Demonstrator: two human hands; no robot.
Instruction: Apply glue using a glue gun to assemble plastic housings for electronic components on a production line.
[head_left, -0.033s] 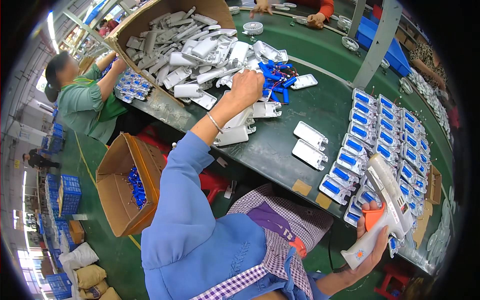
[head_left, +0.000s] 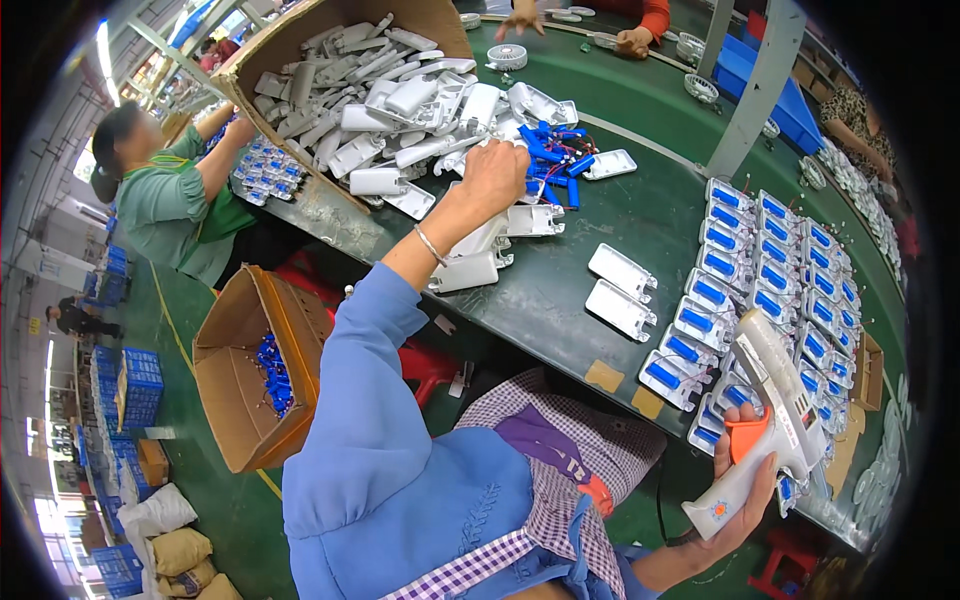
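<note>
My left hand (head_left: 490, 178) reaches over the table to the edge of a heap of white plastic casings (head_left: 410, 95), beside a pile of blue cylindrical batteries (head_left: 548, 150) with thin wires. Its fingers are bent and pressed together; what is between the fingertips is hidden. In my right hand (head_left: 748, 500) is a white glue gun (head_left: 775, 385) with an orange trigger, gripped by its handle above the front edge. Near it lie rows of white casings (head_left: 705, 290), each with a blue battery inside. Two bare casings (head_left: 620, 308) lie between my hands.
A large cardboard box (head_left: 235, 80) lies tipped toward me behind the casings. Another carton (head_left: 215, 385) with blue batteries stands at my left. A co-worker in green (head_left: 165, 205) sits beyond it. A metal post (head_left: 755, 90) rises from the green table (head_left: 640, 215); another person's hands work across it.
</note>
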